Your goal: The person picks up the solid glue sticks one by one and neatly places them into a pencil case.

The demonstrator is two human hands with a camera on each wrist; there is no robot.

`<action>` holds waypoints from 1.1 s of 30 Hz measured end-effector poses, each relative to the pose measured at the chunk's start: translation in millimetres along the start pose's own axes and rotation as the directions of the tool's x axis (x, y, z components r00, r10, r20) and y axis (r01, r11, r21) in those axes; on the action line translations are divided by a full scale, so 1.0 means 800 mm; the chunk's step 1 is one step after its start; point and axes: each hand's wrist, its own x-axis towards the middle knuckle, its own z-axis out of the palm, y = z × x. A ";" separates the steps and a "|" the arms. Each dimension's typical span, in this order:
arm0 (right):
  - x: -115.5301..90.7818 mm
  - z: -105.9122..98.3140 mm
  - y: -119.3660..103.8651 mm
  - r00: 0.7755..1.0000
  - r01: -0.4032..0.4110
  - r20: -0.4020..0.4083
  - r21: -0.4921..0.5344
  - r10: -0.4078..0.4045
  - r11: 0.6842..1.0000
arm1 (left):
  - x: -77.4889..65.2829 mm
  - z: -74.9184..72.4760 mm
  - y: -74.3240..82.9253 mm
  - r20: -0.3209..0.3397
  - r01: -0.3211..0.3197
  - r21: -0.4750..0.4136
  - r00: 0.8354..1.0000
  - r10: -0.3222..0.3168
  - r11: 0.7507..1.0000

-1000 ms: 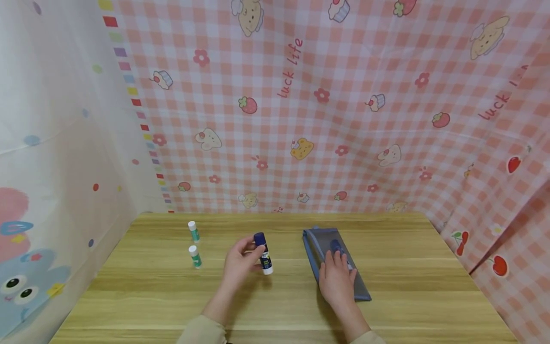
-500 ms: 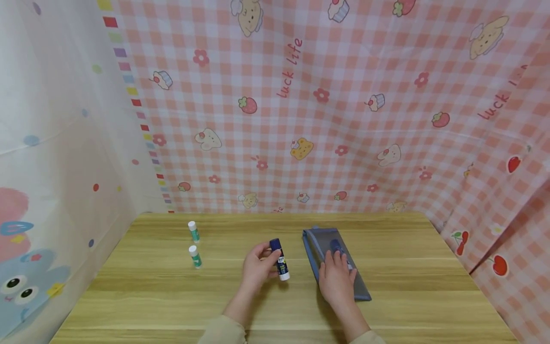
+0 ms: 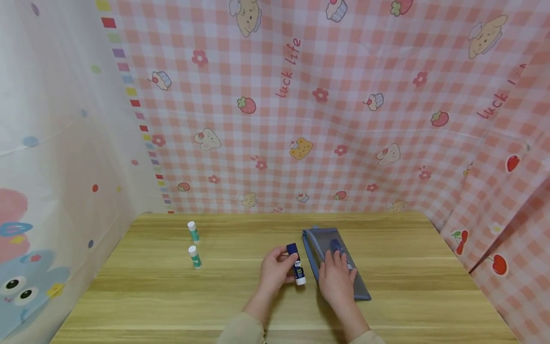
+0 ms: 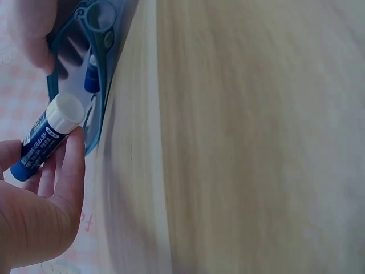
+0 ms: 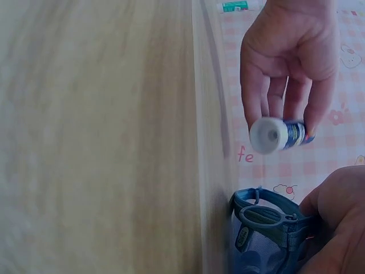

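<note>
A navy glue stick (image 3: pixel 296 264) with a white end is pinched between the thumb and fingers of my left hand (image 3: pixel 273 273), just left of a blue-grey mesh pencil pouch (image 3: pixel 362 288). My right hand (image 3: pixel 336 282) lies over the pouch and grips it near its mouth. In the left wrist view the zippered rim (image 4: pixel 101 63) gapes, and the white end of the held glue stick overlaps the opening. Another navy glue stick (image 4: pixel 91 77) shows inside the pouch, partly hidden by my right fingers in the head view.
Two green glue sticks with white caps stand at the left of the wooden table (image 3: pixel 150 296), one glue stick (image 3: pixel 194 232) behind the other glue stick (image 3: pixel 195 257). A pink checked cloth (image 3: pixel 275 119) hangs along the table's back edge.
My left hand has carried the navy glue stick rightward and slightly toward me, up close to the pouch. My right hand and the pouch have stayed in place.
</note>
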 end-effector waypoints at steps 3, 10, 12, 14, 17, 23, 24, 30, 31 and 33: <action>0.000 0.000 0.000 1.000 0.000 0.001 -0.002 0.000 1.000 | 0.002 0.008 -0.003 -0.001 0.014 0.001 1.000 -0.014 1.000; 0.001 0.000 0.001 1.000 0.003 -0.004 -0.002 -0.003 1.000 | 0.011 0.021 -0.008 -0.010 0.043 0.007 0.999 -0.042 0.999; 0.001 0.000 0.001 1.000 0.006 -0.005 -0.002 -0.006 1.000 | 0.014 0.024 -0.008 -0.012 0.051 -0.001 0.999 -0.051 0.999; 0.001 0.000 0.001 1.000 0.006 -0.005 -0.001 -0.006 1.000 | 0.016 0.027 -0.009 -0.014 0.062 -0.008 0.998 -0.062 0.998; 0.001 0.000 0.001 1.000 0.006 -0.005 0.000 -0.006 1.000 | 0.018 0.032 -0.010 -0.018 0.075 -0.014 0.997 -0.075 0.997; 0.001 -0.001 0.001 1.000 0.001 -0.003 -0.001 -0.001 1.000 | 0.022 0.039 -0.013 -0.014 0.092 -0.029 0.996 -0.093 0.995; 0.001 -0.001 0.001 1.000 -0.001 -0.001 -0.001 0.001 1.000 | 0.023 0.040 -0.013 -0.013 0.092 -0.030 0.996 -0.092 0.995; 0.002 -0.002 0.001 1.000 -0.008 0.011 -0.005 0.008 1.000 | 0.026 0.044 -0.015 -0.004 0.086 -0.033 0.996 -0.086 0.996; 0.002 -0.002 0.001 1.000 -0.008 0.013 -0.006 0.008 1.000 | 0.026 0.045 -0.015 -0.001 0.085 -0.033 0.996 -0.085 0.996; 0.002 -0.001 0.001 1.000 -0.008 0.015 -0.007 0.008 1.000 | 0.026 0.047 -0.015 0.003 0.082 -0.025 0.997 -0.082 0.996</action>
